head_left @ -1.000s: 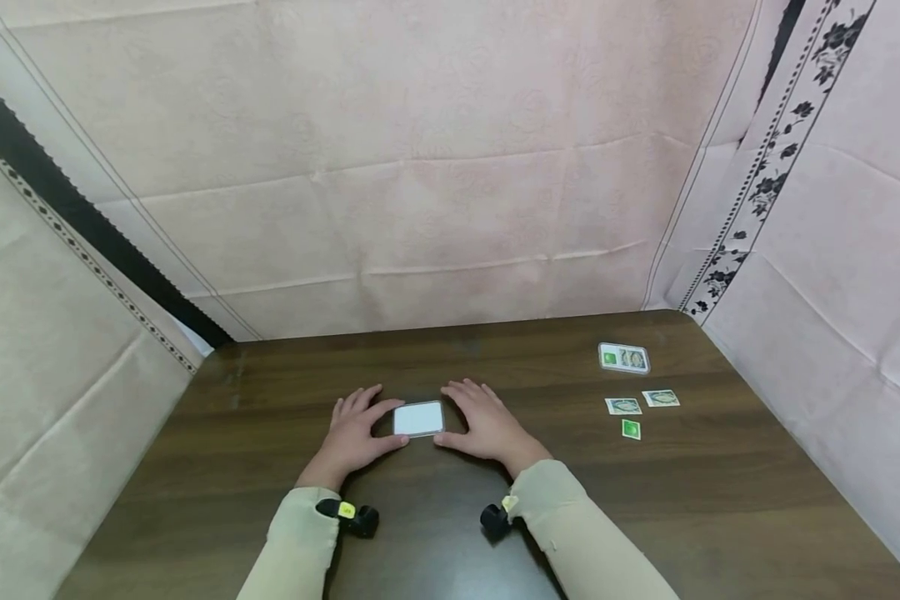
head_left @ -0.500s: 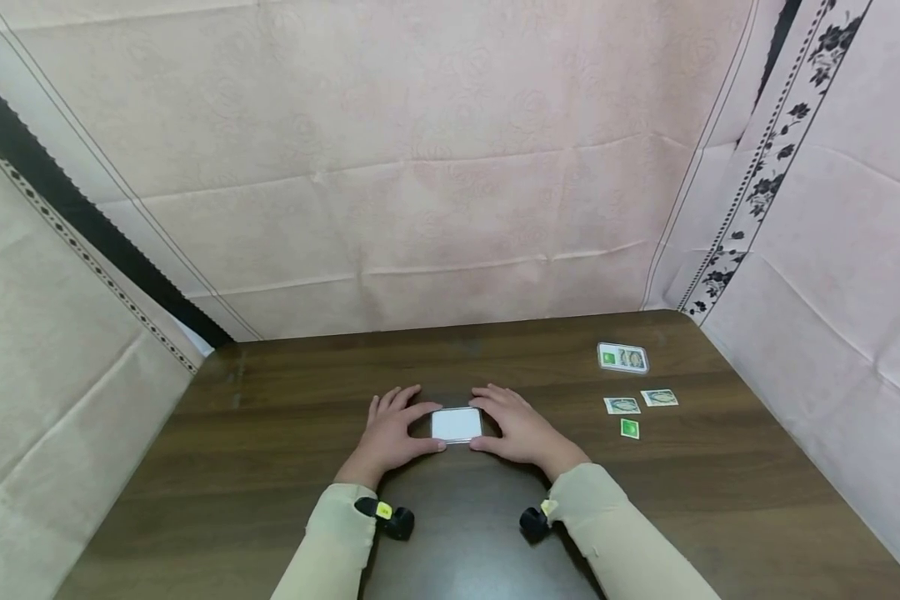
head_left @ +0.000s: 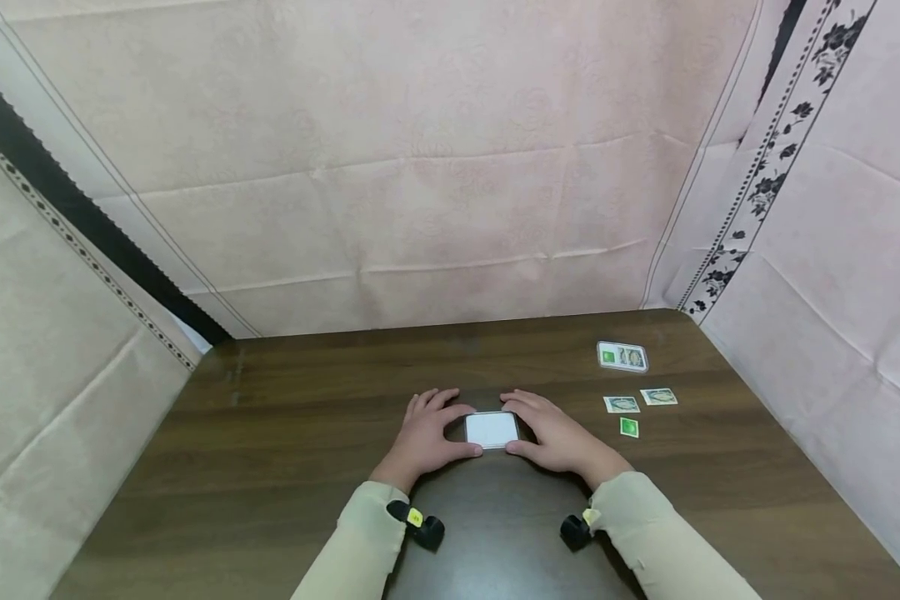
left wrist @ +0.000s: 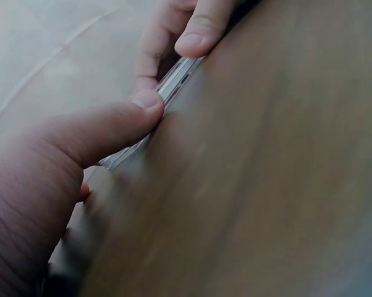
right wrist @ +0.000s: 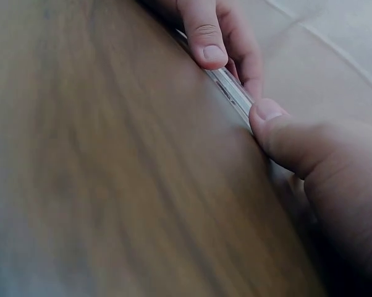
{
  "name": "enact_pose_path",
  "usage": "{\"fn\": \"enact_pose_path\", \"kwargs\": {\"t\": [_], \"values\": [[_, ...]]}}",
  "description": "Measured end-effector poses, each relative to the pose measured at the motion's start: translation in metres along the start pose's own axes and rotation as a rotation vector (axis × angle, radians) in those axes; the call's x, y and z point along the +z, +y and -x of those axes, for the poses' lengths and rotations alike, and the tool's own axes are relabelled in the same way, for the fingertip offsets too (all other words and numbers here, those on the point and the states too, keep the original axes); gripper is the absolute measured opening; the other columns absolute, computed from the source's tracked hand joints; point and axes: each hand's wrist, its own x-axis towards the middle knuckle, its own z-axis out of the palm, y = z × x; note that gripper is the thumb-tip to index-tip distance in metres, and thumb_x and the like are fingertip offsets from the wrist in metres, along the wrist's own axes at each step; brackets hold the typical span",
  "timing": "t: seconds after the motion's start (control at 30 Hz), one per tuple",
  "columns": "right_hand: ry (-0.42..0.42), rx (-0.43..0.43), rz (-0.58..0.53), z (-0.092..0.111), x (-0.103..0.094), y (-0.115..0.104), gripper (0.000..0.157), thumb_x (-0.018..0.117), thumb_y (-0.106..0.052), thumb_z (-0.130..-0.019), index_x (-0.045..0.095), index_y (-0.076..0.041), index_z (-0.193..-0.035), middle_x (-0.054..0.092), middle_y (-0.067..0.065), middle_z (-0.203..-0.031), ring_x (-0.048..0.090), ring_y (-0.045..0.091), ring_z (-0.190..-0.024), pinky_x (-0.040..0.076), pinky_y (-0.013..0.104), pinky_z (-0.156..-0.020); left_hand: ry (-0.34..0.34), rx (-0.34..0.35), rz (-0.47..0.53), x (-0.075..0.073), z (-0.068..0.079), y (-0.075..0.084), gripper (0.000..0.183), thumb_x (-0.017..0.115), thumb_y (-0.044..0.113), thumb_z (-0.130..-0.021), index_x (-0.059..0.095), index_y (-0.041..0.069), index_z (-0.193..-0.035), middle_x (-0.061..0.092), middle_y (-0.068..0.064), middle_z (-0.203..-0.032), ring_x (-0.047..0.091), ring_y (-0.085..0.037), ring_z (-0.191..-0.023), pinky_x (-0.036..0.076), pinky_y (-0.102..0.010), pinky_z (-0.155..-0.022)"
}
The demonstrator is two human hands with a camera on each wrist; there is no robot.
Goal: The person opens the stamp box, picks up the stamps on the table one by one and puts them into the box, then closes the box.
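A flat, clear-edged plastic case with a white top (head_left: 492, 430) lies on the table before the person. At its left end, my left hand (head_left: 429, 435) holds it between the thumb on the near edge and the index finger at the far edge. My right hand (head_left: 558, 433) grips the right end in the same way. Seen from the left wrist, the case's transparent side (left wrist: 173, 83) shows between the two thumbs. The right wrist view also shows that clear side (right wrist: 232, 93), low against the tabletop. What lies under the white top is hidden.
On the right of the brown wooden table (head_left: 285, 433) lies a similar clear case (head_left: 622, 357) with small stamps in it. Nearer are two loose stamps (head_left: 622, 405) and a green stamp (head_left: 629, 427). Pale cloth (head_left: 420, 167) hangs behind the table and at both sides.
Both hands have slid the white-topped case to the right and slightly nearer, keeping their hold on its ends. The stamps and the other case stay in place.
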Motion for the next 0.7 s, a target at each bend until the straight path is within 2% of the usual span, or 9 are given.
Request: {"fn": "enact_pose_path", "kwargs": {"t": [0.2, 0.4, 0.7], "values": [[-0.003, -0.004, 0.010, 0.0049, -0.0034, 0.0036, 0.057, 0.058, -0.046, -0.086, 0.048, -0.013, -0.131, 0.036, 0.000, -0.142, 0.026, 0.020, -0.133, 0.027, 0.045, -0.103, 0.022, 0.016, 0.006, 0.0022, -0.0002, 0.0058, 0.061, 0.059, 0.073, -0.067, 0.060, 0.036, -0.117, 0.038, -0.001, -0.140, 0.026, -0.031, -0.129, 0.012, -0.056, -0.103], [0.004, 0.007, 0.003, 0.0042, -0.0045, 0.0027, 0.057, 0.058, -0.047, -0.086, 0.048, -0.013, -0.131, 0.037, -0.001, -0.141, 0.028, 0.016, -0.131, 0.028, 0.043, -0.102, 0.012, 0.022, 0.003, 0.0002, -0.0004, 0.0063, 0.061, 0.057, 0.073, -0.069, 0.058, 0.036, -0.118, 0.038, 0.001, -0.140, 0.027, -0.028, -0.129, 0.011, -0.054, -0.104], [0.040, 0.000, -0.060, 0.0034, -0.0052, 0.0023, 0.060, 0.061, -0.042, -0.086, 0.045, -0.009, -0.133, 0.042, 0.004, -0.135, 0.035, 0.017, -0.126, 0.032, 0.043, -0.100, 0.029, 0.017, 0.035, 0.0015, -0.0006, 0.0056, 0.061, 0.059, 0.069, -0.071, 0.055, 0.037, -0.123, 0.041, 0.003, -0.138, 0.029, -0.025, -0.126, 0.017, -0.053, -0.102]]}}
